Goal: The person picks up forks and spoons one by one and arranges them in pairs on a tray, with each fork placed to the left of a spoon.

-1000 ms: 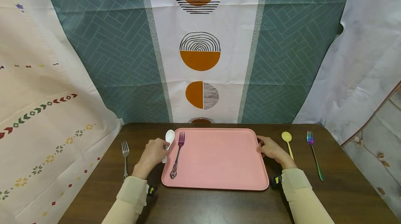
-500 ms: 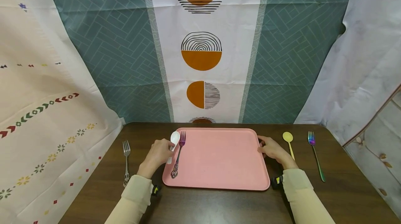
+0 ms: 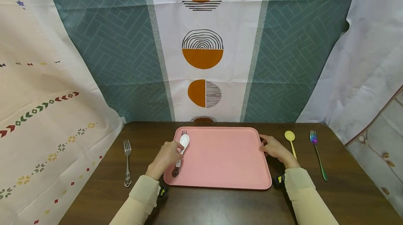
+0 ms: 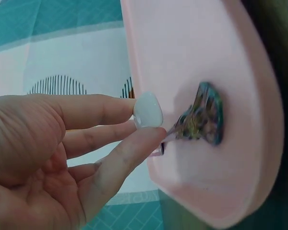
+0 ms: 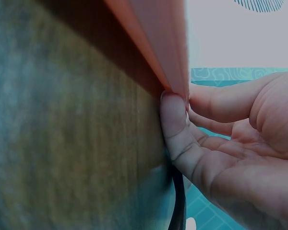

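My left hand (image 3: 167,156) pinches a white spoon (image 3: 184,142) by its handle over the left part of a pink tray (image 3: 223,158). Seen from the left wrist, the handle end of the spoon (image 4: 148,110) sits between thumb and index finger. Beneath it on the tray lies a fork (image 3: 175,172) with an ornate dark handle, partly covered by the spoon in the head view. At the tray's right side, my right hand (image 3: 275,149) grips the edge; in the right wrist view the thumb and fingers meet at the tray's rim (image 5: 168,52).
On the dark wooden table (image 3: 214,207), a silver fork (image 3: 127,163) lies left of the tray. To the right are a yellow spoon (image 3: 290,136) and a rainbow-coloured fork (image 3: 318,155). A patterned curtain (image 3: 201,18) hangs behind the table's far edge.
My left hand has moved right with the white spoon, from beside the tray's left edge to over the fork in the tray. The right hand stays at the tray's edge.
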Available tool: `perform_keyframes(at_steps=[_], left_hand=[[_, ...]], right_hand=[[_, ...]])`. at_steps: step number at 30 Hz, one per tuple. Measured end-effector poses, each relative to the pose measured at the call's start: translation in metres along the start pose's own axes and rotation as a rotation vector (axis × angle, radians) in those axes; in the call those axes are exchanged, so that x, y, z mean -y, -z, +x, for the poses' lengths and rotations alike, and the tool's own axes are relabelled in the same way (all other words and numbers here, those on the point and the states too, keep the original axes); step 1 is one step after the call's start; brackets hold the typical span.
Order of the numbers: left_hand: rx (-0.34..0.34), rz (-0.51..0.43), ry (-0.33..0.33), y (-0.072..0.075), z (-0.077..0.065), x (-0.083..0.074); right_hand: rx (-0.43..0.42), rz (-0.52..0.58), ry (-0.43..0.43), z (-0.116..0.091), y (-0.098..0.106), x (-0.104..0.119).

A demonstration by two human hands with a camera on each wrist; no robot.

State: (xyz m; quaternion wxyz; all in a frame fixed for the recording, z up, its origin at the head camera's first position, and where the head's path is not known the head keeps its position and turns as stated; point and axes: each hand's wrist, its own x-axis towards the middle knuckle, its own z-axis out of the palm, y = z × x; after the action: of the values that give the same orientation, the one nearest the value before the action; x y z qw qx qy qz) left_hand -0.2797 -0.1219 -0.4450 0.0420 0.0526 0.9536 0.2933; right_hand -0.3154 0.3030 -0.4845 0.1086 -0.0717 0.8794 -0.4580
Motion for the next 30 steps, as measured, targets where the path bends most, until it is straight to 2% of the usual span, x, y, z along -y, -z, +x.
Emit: perform_keyframes(at_steps=[20,30], left_hand=[[0.01,0.027,-0.07,-0.01,-0.002,-0.012],[0.026,0.061,-0.08,-0.013,-0.001,-0.015]], right_hand=[[0.005,0.007,-0.007,0.001,0.0,0.001],[0.01,0.008,-0.012,0.0,-0.001,0.001]])
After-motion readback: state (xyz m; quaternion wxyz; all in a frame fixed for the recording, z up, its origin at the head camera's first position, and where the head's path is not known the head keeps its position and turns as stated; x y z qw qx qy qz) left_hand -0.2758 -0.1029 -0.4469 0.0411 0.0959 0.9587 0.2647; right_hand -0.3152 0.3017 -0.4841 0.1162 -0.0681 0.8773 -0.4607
